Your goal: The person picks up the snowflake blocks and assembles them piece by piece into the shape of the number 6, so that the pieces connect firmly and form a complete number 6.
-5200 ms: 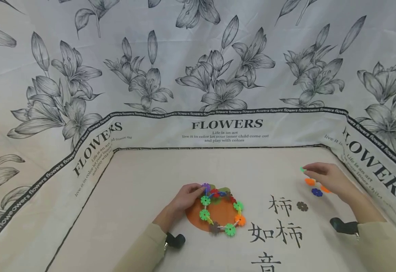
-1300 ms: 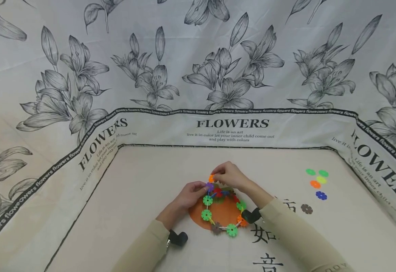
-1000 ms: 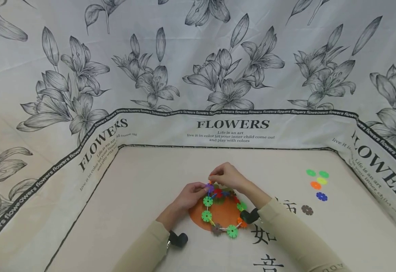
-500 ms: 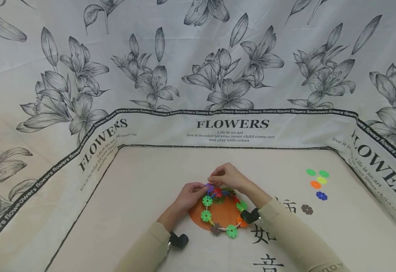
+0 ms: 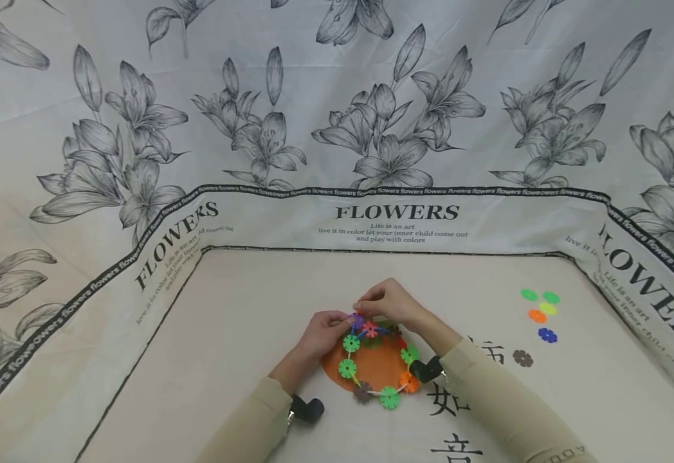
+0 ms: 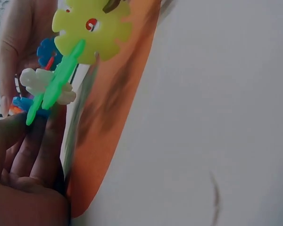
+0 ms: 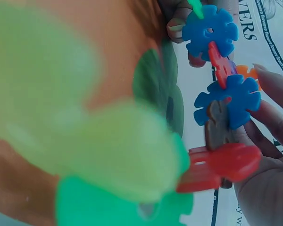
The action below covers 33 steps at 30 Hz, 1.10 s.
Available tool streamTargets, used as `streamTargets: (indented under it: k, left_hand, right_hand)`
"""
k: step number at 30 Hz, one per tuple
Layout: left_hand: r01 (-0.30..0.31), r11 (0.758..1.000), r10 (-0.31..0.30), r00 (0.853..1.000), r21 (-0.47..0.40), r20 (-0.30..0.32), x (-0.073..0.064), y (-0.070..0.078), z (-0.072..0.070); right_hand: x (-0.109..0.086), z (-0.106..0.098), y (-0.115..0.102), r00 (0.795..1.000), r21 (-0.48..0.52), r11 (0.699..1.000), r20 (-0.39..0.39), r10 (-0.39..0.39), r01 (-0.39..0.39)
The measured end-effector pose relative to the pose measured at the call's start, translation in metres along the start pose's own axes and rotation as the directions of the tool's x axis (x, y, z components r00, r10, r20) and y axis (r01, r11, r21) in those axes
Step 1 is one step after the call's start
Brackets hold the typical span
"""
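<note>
A ring of linked plastic snowflake discs (image 5: pixel 351 343), green, orange, brown, red, blue and purple, is held up at its far side in the head view. My left hand (image 5: pixel 321 334) pinches the ring by its purple disc (image 5: pixel 357 320). Thumb and fingers of my right hand (image 5: pixel 393 301) meet just above that disc, pinching an orange snowflake disc (image 7: pixel 247 73) mostly hidden behind them. The right wrist view has the blue discs (image 7: pixel 210 32) linked by a red one (image 7: pixel 221 66) beside both hands. Close to the left wrist camera hang a yellow disc (image 6: pixel 92 28) and a green one (image 6: pixel 63 77).
Loose snowflake discs lie at the right: green (image 5: pixel 551 298), yellow (image 5: pixel 548 309), orange (image 5: pixel 537 316), blue (image 5: pixel 548 335) and brown (image 5: pixel 523 358). Under the ring, the pale cloth (image 5: pixel 244 289) bears a printed orange persimmon (image 5: pixel 337 366) and black characters (image 5: pixel 455 447).
My right hand came from the loose discs at the right to the ring, bringing the orange disc. That disc then dropped against the purple one; the ring's near side swung slightly left.
</note>
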<state>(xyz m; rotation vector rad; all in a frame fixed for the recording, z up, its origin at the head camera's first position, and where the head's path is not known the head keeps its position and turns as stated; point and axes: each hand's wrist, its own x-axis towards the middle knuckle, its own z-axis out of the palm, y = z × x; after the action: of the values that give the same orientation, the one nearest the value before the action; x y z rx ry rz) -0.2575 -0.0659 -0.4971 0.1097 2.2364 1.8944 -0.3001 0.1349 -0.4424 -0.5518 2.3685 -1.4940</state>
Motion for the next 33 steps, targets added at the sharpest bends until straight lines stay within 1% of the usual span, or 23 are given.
streamTargets:
  k: [5, 11, 14, 20, 26, 30, 33]
  left_hand:
    - [0.004, 1.000, -0.004, 1.000, -0.005, -0.024, 0.000, -0.002, 0.002]
    - [-0.030, 0.999, 0.030, 0.999, -0.026, -0.026, 0.004, -0.006, 0.007]
    - [-0.030, 0.998, 0.029, 0.999, -0.046, -0.028, 0.003, -0.005, 0.007]
    - [-0.041, 0.997, 0.040, 0.999, -0.063, -0.029, 0.001, -0.002, 0.006]
    - [-0.030, 0.998, 0.027, 0.998, -0.056, -0.064, -0.001, 0.000, 0.004]
    - [-0.022, 0.998, 0.017, 0.996, -0.051, -0.089, -0.002, -0.002, 0.005]
    - [-0.021, 0.999, 0.017, 0.995, -0.046, -0.093, -0.002, -0.004, 0.007]
  right_hand:
    - [-0.001, 0.001, 0.002, 1.000, 0.015, 1.000, -0.010, 0.002, -0.001]
    - [-0.001, 0.001, 0.008, 0.999, 0.066, 0.998, -0.032, 0.005, -0.003]
    - [-0.002, 0.000, 0.010, 1.000, 0.092, 0.996, -0.012, -0.009, 0.010]
    - [-0.001, 0.002, 0.012, 1.000, 0.120, 0.993, -0.004, 0.004, -0.003]
    - [0.000, 0.005, 0.010, 0.999, 0.145, 0.989, -0.021, 0.026, -0.023]
    - [-0.002, 0.008, 0.009, 0.999, 0.158, 0.987, -0.030, 0.029, -0.024]
    - [-0.005, 0.009, 0.008, 0.998, 0.157, 0.987, -0.048, 0.032, -0.024]
